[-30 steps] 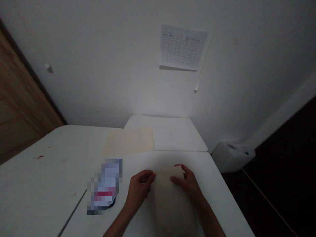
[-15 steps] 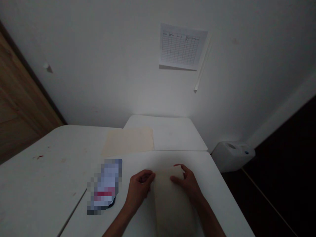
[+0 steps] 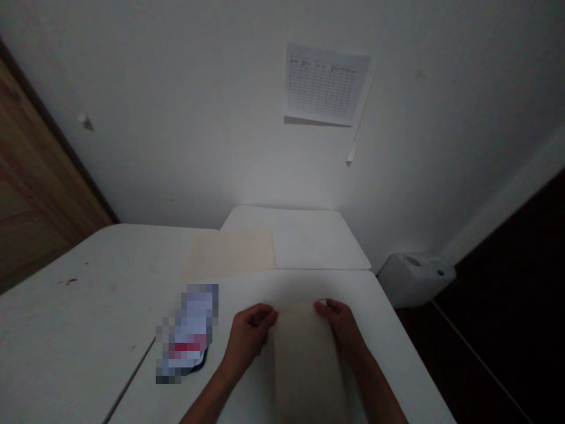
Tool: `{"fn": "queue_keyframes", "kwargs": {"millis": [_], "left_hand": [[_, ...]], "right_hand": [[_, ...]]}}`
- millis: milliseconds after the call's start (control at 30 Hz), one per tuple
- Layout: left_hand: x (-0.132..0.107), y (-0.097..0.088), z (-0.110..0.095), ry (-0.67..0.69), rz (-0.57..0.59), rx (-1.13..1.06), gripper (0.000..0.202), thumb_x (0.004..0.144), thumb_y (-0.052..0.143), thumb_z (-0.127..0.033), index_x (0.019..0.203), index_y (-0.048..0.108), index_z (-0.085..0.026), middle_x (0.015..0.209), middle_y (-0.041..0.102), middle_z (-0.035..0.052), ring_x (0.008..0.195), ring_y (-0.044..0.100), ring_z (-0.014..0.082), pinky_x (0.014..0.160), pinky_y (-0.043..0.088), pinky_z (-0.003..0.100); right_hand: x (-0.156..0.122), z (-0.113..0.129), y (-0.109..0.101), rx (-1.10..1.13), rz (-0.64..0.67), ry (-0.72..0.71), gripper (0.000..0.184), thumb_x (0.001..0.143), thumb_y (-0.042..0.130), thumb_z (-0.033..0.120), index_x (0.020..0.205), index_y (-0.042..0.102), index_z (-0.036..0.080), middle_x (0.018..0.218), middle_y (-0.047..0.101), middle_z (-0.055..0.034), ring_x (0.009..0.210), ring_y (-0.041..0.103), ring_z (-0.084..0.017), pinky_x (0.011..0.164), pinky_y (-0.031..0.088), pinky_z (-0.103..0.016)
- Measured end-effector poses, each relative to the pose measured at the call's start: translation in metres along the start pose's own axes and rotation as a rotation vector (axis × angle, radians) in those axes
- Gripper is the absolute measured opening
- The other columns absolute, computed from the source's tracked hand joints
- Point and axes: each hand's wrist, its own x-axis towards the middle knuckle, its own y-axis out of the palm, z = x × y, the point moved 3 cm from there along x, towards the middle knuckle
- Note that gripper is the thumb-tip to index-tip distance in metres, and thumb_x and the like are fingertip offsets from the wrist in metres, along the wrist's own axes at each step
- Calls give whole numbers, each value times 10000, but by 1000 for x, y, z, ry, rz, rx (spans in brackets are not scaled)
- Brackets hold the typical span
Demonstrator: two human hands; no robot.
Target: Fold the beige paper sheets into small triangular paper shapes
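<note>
Nothing is readable: the wall chart's (image 3: 326, 83) print is tiny, the packet's (image 3: 188, 333) label pixelated.

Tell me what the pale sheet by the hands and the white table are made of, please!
The pale sheet looks like thick paper or soft cloth, but the dim light makes it hard to tell. It is cream and matte, with no shine. The white table is probably plastic with a smooth finish, since it has rounded corners and a faint sheen.
</note>
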Motion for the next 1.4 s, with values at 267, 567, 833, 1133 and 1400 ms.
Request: {"fn": "queue_keyframes", "kwargs": {"millis": [267, 567, 833, 1133, 1400], "left_hand": [[7, -6, 7, 0, 2, 14, 344, 694, 689, -496, 719, 652, -155, 482, 500, -49, 341, 374, 60, 321, 251, 167], [11, -12, 8, -5, 24, 21, 351, 695, 698, -498, 721, 653, -151, 491, 494, -50, 364, 348, 55, 354, 245, 168], [12, -11, 5, 4, -6, 59, 351, 680, 693, -503, 704, 669, -153, 503, 541, -33, 368, 364, 64, 371, 259, 182], [16, -17, 9, 148, -74, 205, 305, 729, 665, -463, 719, 703, -160, 587, 646, 17, 493, 538, 137, 467, 377, 219], [16, -19, 5, 222, -171, 741, 255, 831, 547, -413, 866, 736, -246, 736, 718, 15, 676, 650, 198, 636, 434, 268]], "right_hand": [[4, 0, -12, -81, -73, 29, 408, 662, 750, 499, 821, 716, 125, 699, 665, -45, 579, 583, -160, 530, 442, -261], [10, 0, -15, -204, -70, -46, 402, 641, 749, 532, 743, 712, 146, 657, 669, -43, 556, 597, -167, 511, 482, -279], [10, 5, -14, -311, -74, -149, 414, 678, 709, 556, 754, 727, 149, 646, 670, -47, 539, 571, -159, 480, 442, -262], [9, 4, -9, -378, -90, -193, 373, 723, 684, 524, 759, 729, 156, 700, 703, -63, 616, 625, -201, 534, 469, -287], [7, 8, -2, -768, -216, -333, 225, 773, 621, 423, 758, 745, 236, 734, 721, -45, 623, 624, -209, 648, 474, -333]]}}
